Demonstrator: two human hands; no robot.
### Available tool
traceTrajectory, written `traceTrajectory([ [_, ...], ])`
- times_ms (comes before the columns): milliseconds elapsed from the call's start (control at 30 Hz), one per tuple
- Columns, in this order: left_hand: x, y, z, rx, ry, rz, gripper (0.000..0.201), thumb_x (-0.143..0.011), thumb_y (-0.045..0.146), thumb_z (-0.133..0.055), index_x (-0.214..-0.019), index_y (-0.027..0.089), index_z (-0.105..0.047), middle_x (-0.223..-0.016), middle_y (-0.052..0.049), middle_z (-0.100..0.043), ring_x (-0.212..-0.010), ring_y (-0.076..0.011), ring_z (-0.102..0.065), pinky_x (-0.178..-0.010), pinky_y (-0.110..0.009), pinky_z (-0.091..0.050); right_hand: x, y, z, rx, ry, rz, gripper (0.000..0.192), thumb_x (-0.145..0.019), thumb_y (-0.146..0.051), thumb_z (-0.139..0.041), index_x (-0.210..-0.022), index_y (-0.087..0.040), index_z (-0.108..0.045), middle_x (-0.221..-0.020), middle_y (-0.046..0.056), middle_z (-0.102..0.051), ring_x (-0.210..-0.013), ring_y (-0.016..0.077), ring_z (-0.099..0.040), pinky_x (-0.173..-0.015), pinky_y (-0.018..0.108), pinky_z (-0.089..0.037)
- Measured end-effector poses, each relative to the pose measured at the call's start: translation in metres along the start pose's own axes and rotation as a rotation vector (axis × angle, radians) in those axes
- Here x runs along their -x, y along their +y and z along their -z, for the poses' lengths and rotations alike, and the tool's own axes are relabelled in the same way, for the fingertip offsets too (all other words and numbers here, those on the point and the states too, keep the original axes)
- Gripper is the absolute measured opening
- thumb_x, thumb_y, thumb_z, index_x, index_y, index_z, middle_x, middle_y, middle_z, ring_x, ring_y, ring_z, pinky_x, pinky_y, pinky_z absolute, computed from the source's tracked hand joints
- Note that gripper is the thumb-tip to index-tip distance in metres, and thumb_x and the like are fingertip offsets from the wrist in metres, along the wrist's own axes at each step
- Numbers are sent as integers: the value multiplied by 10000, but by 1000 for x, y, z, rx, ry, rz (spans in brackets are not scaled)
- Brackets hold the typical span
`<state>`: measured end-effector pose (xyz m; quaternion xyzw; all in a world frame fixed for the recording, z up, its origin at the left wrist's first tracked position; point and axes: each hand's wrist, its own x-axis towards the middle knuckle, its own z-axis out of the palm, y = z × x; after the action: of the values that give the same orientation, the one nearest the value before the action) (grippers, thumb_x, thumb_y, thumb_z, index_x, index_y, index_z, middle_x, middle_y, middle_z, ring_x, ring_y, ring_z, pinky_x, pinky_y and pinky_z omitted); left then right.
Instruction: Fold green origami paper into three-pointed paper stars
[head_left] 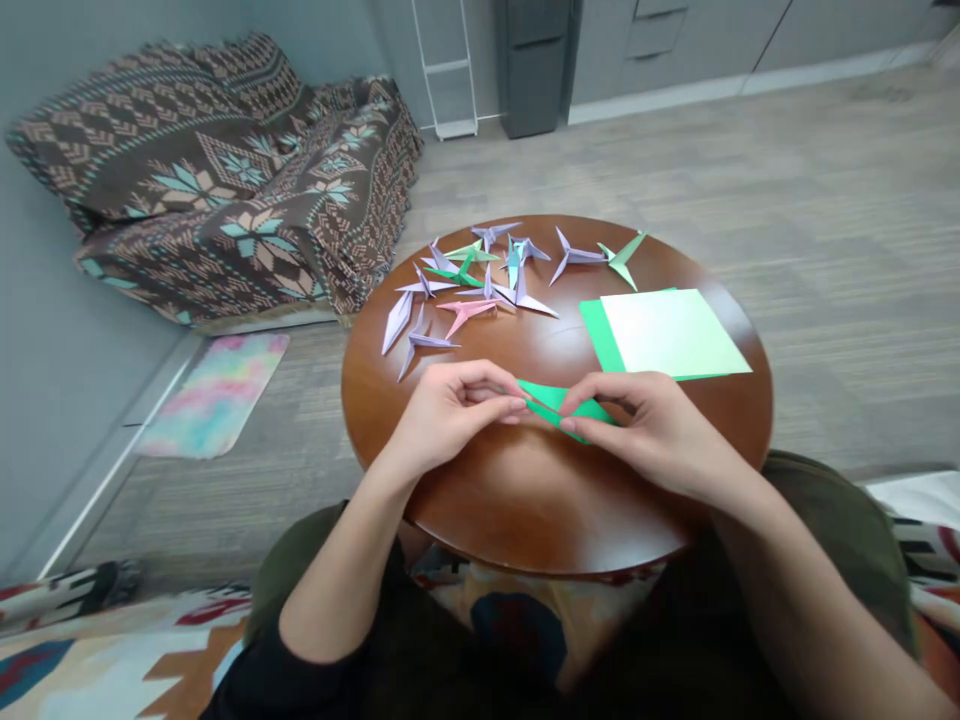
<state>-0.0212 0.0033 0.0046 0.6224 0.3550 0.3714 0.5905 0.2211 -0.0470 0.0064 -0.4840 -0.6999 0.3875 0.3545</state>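
Between my hands is a sheet of green origami paper (551, 392), partly folded and held just over the near half of the round table. My left hand (469, 405) pinches its left end between thumb and fingers. On the other side, my right hand (626, 420) grips the right part, thumb below and forefinger above. Fingers cover both ends of the paper, so its full shape is hidden. Beyond my left hand lie several folded paper pieces, among them a pink one (466, 314), a purple one (421, 342) and a green one (459, 270).
A stack of square paper (675, 332), pale green over darker green, lies on the brown round table (517, 510) at the right. A sofa with a patterned cover (247, 200) stands at the far left. A pastel mat (214, 395) is on the floor.
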Motion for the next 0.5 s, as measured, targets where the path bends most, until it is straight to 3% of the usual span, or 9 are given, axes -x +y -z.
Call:
traceTrajectory([
  [200,0,-3,-3,41,6,-9,150,-813,241,-887,-855,147,-778,-831,-74,-844,-799,-217,-839,-750,-245,-678,0,-2,0,10,-1,-13,105,-913,-290,-722,-892,-202,-775,-808,18,-747,-709,173,-604,-623,278,-423],
  [500,-3,-1,-8,96,119,26,337,-730,296,-945,-845,169,-655,-732,-35,-807,-716,-207,-815,-601,-220,-627,0,-6,-2,-15,29,-22,101,-900,-287,-730,-865,-196,-755,-797,20,-741,-713,176,-616,-636,274,-451],
])
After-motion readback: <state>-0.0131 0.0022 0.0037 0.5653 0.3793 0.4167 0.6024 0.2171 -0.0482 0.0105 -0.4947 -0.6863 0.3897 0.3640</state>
